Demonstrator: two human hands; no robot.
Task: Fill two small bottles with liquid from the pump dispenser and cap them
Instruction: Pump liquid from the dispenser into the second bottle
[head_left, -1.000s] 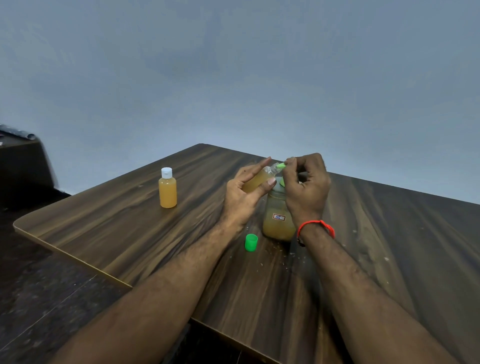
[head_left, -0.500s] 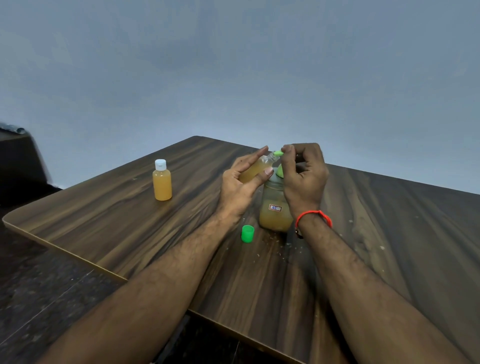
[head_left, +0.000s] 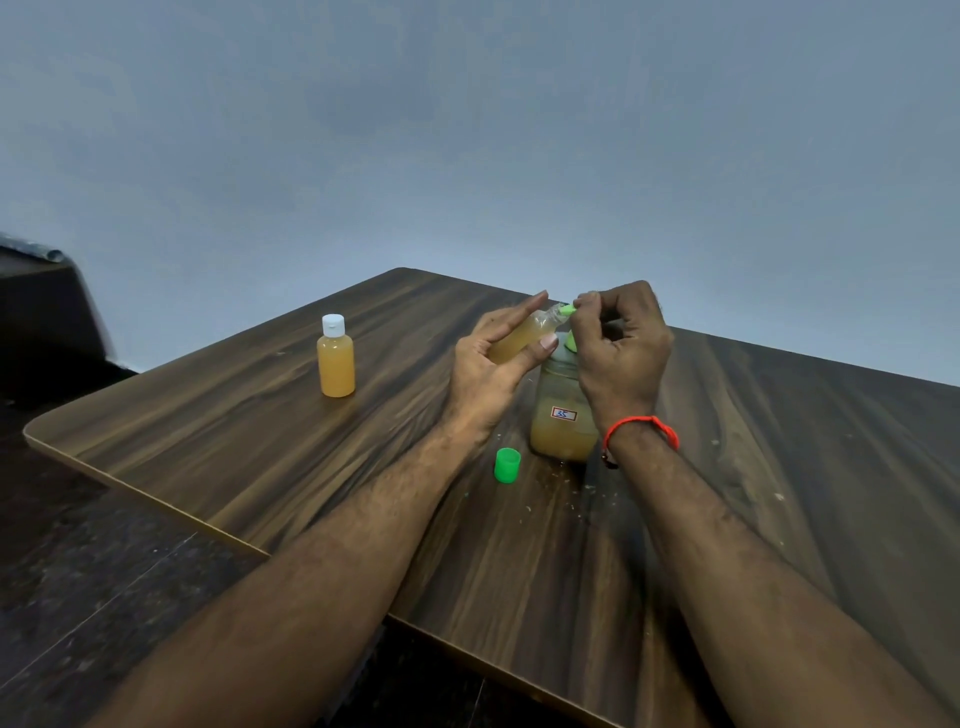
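While tilted in the left hand (head_left: 488, 374), small bottle (head_left: 524, 332) at green nozzle (head_left: 567, 310).

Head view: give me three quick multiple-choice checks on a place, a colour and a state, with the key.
1. Where is the loose green cap?
A on the table, before the dispenser
B on the capped bottle
C in the right hand

2. What colour is the standing bottle's cap?
A green
B white
C red

3. The bottle in the left hand is
A upright
B tilted
C lying down

Key: A, it sits on the table near the dispenser; B, white top; C is wrong, B: its neck tilts to the nozzle.
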